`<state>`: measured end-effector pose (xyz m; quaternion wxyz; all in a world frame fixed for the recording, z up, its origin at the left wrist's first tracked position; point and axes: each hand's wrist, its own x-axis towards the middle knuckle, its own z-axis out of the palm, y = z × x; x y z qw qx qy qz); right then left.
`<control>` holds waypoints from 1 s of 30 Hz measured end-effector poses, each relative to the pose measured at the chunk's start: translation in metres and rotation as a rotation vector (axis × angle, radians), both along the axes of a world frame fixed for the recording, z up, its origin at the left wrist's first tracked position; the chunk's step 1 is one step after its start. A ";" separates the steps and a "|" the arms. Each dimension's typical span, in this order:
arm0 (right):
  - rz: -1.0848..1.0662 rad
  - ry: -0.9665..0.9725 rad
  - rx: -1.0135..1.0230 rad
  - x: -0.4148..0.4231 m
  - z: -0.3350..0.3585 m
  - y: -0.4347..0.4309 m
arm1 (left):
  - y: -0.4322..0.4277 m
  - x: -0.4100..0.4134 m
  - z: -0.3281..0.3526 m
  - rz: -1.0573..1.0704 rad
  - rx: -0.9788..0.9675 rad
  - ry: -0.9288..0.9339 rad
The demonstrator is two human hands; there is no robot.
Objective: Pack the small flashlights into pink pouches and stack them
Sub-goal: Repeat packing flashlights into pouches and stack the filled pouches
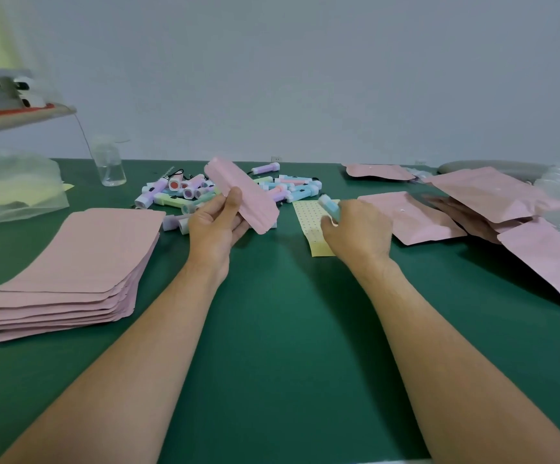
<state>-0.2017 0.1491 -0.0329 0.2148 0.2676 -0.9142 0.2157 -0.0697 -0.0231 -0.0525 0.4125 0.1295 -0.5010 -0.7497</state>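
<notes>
Packing is looking midway: apparently filled pouches are lying loosely at right, while loose flashlights and an empty-pouch stack are waiting on the surface. The left hand is gripping a pink pouch; the right hand is grasping a blue flashlight nearby.

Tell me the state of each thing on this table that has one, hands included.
left hand, grips the held pouch
held pouch, lifted off the table, tilted
right hand, grips the blue flashlight
blue flashlight, in hand, not yet in a pouch
loose flashlights, heaped on the table, unpacked
empty pouches, flat, stacked at left
filled pouches, bulging, loosely overlapped at right
clear bottle, upright
</notes>
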 end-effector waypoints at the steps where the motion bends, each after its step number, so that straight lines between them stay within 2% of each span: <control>1: 0.107 -0.044 -0.161 0.005 0.002 -0.004 | 0.001 -0.001 -0.001 -0.009 -0.026 -0.003; 3: 0.320 -0.153 -0.444 0.020 0.007 -0.012 | 0.004 -0.003 -0.002 -0.001 -0.080 -0.016; 4: 0.396 -0.185 -0.502 0.029 0.009 -0.016 | 0.006 -0.004 -0.002 0.005 -0.111 -0.027; 9: 0.582 -0.203 -0.353 0.054 0.001 -0.029 | 0.017 -0.001 -0.002 -0.020 -0.212 -0.095; 15: 0.600 -0.262 -0.444 0.049 0.000 -0.029 | 0.016 0.001 0.002 -0.046 -0.285 -0.151; 20: 0.700 -0.459 -0.521 0.043 0.000 -0.024 | 0.014 0.002 0.001 -0.021 -0.282 -0.171; 26: 0.697 -0.489 -0.498 0.041 -0.002 -0.023 | 0.012 0.007 -0.001 -0.087 -0.367 -0.200; 30: 0.674 -0.440 -0.483 0.039 -0.003 -0.023 | 0.012 0.007 -0.001 -0.096 -0.407 -0.204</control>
